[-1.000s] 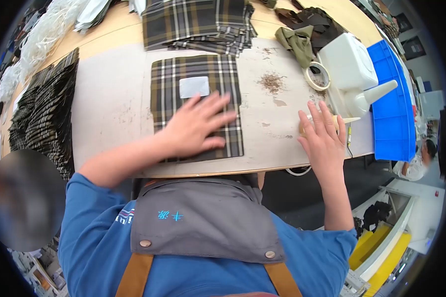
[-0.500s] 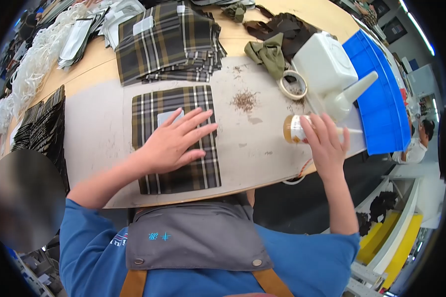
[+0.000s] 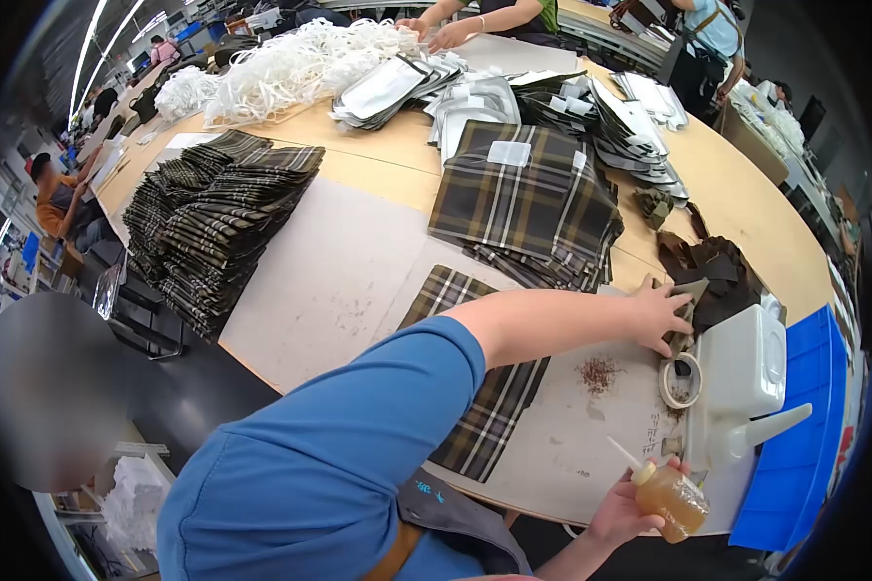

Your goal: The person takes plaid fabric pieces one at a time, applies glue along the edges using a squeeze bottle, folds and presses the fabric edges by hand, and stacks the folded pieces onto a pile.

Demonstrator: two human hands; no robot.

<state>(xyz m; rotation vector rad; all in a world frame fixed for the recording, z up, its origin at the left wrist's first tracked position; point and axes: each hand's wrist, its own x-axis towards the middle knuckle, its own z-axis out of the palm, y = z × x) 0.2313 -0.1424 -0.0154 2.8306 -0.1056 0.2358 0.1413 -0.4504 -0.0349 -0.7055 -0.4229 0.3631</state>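
Note:
My left hand reaches far across the table, its fingers spread over an olive-green cloth. The cloth is partly hidden under the fingers. My right hand, near the table's front edge, is wrapped around a clear bottle of amber liquid. The bottle is tilted, its thin white nozzle pointing up and left. Below my left arm lies a plaid fabric panel, partly covered by the arm. A tape roll sits just below my left hand, beside a scatter of reddish-brown bits.
A white jug and a blue bin stand on the right. Stacked plaid pieces lie in a left pile and a back pile. White straps are heaped behind. Dark fabric strips lie past the cloth. Another person's hands work opposite.
My left hand has left the plaid panel and reached to the olive-green cloth. My right hand has lifted the bottle off the table and turned it. The view has swung left.

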